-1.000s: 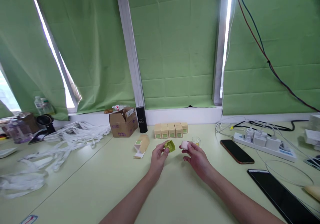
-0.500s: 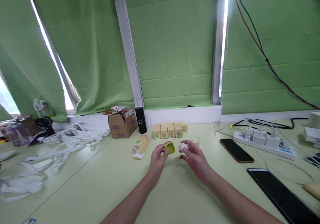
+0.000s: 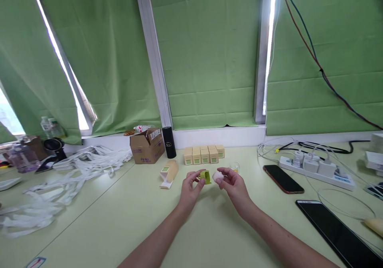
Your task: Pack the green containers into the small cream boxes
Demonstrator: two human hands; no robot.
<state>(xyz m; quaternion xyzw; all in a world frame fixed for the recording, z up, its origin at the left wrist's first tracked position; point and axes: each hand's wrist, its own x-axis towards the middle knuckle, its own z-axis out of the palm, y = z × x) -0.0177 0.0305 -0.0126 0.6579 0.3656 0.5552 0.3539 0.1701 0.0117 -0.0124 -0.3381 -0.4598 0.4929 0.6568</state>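
Between the fingers and thumb of my left hand (image 3: 189, 190) is a small yellow-green hollow holder (image 3: 206, 176), its opening turned toward the right. My right hand (image 3: 235, 188) pinches a small white rounded piece (image 3: 217, 175) just beside that opening, with a narrow gap between the two. What the white piece is exactly, I cannot make out. Left of my hands lies an opened kraft carton (image 3: 171, 171) with its flap out. Several small kraft boxes (image 3: 201, 157) stand in a row behind my hands. A clear round container (image 3: 235, 167) sits behind my right hand.
A brown cardboard box (image 3: 146, 146) and a black cylinder (image 3: 169, 142) stand at the back. White straps (image 3: 86, 164) spread over the left side. At right lie a phone (image 3: 283, 179), a tablet (image 3: 338, 232) and a power strip (image 3: 317, 171) with cables.
The green holder has turned so its opening faces more to the right. My right hand has brought the white piece slightly left, closer to it, and rotated it.
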